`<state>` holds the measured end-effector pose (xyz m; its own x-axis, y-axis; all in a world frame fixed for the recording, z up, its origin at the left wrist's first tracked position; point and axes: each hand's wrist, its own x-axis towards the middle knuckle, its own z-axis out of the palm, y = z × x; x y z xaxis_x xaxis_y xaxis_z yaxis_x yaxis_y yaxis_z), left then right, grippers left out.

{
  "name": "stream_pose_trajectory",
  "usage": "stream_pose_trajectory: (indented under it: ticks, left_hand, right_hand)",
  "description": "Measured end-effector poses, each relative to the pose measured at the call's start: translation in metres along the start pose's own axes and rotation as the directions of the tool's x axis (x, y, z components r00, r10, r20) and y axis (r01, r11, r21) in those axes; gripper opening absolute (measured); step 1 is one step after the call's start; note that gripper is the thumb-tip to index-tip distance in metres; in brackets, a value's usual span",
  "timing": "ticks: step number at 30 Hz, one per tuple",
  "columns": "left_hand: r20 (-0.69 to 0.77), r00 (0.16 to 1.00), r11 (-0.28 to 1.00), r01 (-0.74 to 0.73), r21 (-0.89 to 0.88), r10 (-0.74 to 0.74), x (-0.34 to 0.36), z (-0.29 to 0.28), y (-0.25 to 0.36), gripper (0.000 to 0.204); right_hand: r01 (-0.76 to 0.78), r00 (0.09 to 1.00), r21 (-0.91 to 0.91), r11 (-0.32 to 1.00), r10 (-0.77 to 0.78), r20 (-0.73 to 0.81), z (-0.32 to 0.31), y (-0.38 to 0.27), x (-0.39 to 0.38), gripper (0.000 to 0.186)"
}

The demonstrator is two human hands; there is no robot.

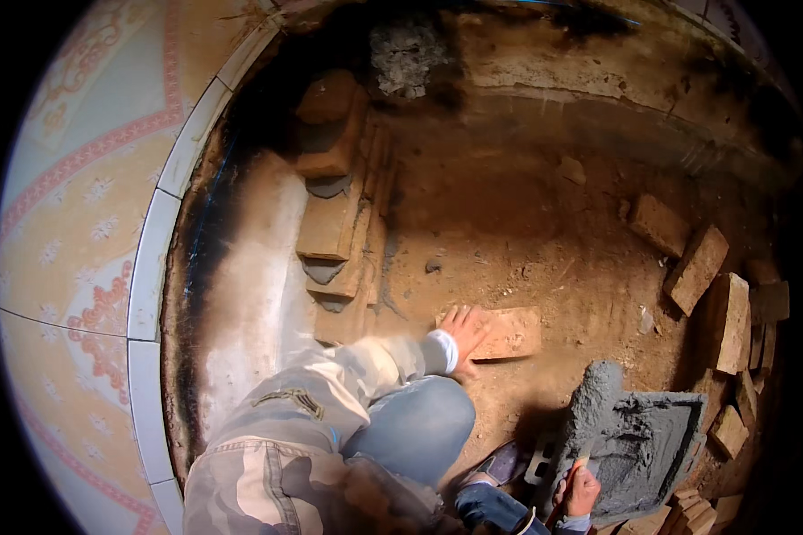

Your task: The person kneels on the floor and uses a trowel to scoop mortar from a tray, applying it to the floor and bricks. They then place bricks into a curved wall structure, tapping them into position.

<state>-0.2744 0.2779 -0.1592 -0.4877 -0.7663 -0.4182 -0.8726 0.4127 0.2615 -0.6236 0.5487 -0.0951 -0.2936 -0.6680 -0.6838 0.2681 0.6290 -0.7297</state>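
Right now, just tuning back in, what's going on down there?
A person's left hand lies over the left part of a brick on the dirt floor. The right hand is closed around what looks like a trowel, at a tray of grey mortar. Stepped bricks with mortar showing stand to the left; loose bricks lie to the right.

The bare left hand (467, 339) is positioned palm down, fingers extended and slightly apart; the left forearm (388, 358), in a beige-and-grey camouflage fabric sleeve (321, 383), runs back from it to the left. The bare right hand (582, 490), rightward of the left hand and nearer the body, is closed, fingers curled.
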Motion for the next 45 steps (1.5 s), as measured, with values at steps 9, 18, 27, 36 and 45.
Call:
stream_pose_trajectory:
  ticks: [9,18,27,36,45]
  left_hand:
    - [-0.014,0.994,0.916,0.098,-0.389,-0.112,-0.023,-0.053,-0.015,0.094]
    - [-0.542,0.775,0.674,-0.213,-0.708,-0.325,-0.079,-0.235,-0.061,0.099]
    - [-0.765,0.232,0.764,0.449,-0.464,-0.601,-0.07,-0.367,-0.212,0.092]
    - [-0.508,0.155,0.478,0.641,-0.601,-0.847,-0.046,-0.385,-0.211,0.1]
    - [-0.579,0.088,0.48,0.666,-0.571,-0.811,-0.037,-0.379,-0.225,0.096]
  right_hand:
    - [0.035,0.995,-0.054,0.998,-0.03,0.093,0.03,-0.014,0.008,0.041]
    - [0.124,0.985,-0.064,0.99,-0.115,0.132,0.046,-0.032,0.018,0.041]
    - [0.146,0.981,-0.116,0.982,-0.129,0.146,0.058,-0.024,0.019,0.043]
    - [0.123,0.983,-0.069,0.99,-0.112,0.144,0.065,-0.035,0.011,0.042]
    - [0.129,0.986,-0.075,0.989,-0.119,0.119,0.067,-0.028,0.007,0.04]
